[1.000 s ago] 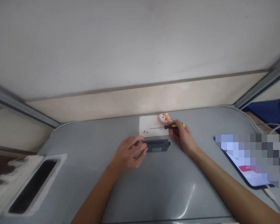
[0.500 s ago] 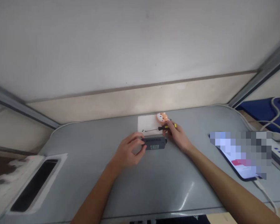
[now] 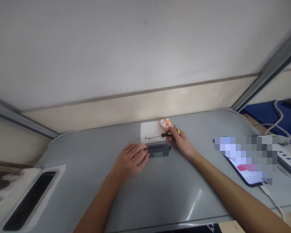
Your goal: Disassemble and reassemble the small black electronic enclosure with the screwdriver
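Observation:
A small dark grey box with vent slots [image 3: 158, 150] lies on the grey table [image 3: 160, 187] near its far edge. My left hand [image 3: 131, 159] rests at the box's left end, fingers curled against it. My right hand [image 3: 180, 142] grips a screwdriver [image 3: 168, 134] with a black and yellow handle; its thin shaft points left over a white sheet [image 3: 150, 132]. Tiny dark screws lie on the sheet by the shaft's tip. An orange and white cartoon figure [image 3: 165, 123] sits at the sheet's right corner.
A phone [image 3: 244, 168] with a lit screen and a cable lies on the table's right. A white power strip [image 3: 286, 158] and cables lie beyond it. A white device with a dark window [image 3: 26, 200] sits at the left. A wall stands behind the table.
The screwdriver has slid left, its tip now near the screws on the sheet. My left hand stays at the box's end. The view has shifted slightly.

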Tool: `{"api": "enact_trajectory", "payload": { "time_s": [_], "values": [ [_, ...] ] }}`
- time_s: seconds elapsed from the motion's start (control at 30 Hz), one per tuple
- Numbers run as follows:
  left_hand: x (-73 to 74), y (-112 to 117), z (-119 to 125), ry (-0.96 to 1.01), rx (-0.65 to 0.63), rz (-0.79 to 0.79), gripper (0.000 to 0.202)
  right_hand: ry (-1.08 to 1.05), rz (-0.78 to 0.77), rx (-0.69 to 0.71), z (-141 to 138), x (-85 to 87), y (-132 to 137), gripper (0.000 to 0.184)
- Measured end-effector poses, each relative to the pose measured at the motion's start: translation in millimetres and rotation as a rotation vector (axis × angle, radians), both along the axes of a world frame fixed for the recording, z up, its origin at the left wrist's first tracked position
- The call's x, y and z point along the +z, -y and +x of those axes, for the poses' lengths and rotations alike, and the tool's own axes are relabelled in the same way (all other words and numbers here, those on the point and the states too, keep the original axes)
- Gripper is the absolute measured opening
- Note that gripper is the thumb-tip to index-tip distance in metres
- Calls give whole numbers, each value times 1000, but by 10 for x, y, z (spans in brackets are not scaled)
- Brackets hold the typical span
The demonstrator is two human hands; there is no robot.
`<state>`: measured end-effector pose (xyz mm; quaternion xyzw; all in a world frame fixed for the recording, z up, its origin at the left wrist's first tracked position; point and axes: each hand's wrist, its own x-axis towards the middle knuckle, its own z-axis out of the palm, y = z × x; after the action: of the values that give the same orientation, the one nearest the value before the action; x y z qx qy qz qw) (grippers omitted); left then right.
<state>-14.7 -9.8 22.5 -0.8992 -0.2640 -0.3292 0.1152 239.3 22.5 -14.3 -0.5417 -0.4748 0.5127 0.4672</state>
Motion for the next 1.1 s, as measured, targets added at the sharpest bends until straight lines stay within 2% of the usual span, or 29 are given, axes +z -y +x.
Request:
{"api": "enact_trajectory", "payload": {
  "time_s": [0.3,0.53,0.7,0.93,1.1],
  "values": [
    [-5,-8,-12,14,-2,-7,13,-1,5,1,0,60,31,47],
    [1,-17,-29,44,3,-50,12,-121,1,-49,22,-5,-9,49],
    [-20,-18,-11,72,15,-75,11,-308,-45,-121,60,11,-37,47],
    [-50,-18,-6,122,5,-104,12,-553,10,-212,257,159,-113,26],
    [-42,-9,48,117,48,-98,22,-635,13,-178,363,230,-101,28]
  ]
}}
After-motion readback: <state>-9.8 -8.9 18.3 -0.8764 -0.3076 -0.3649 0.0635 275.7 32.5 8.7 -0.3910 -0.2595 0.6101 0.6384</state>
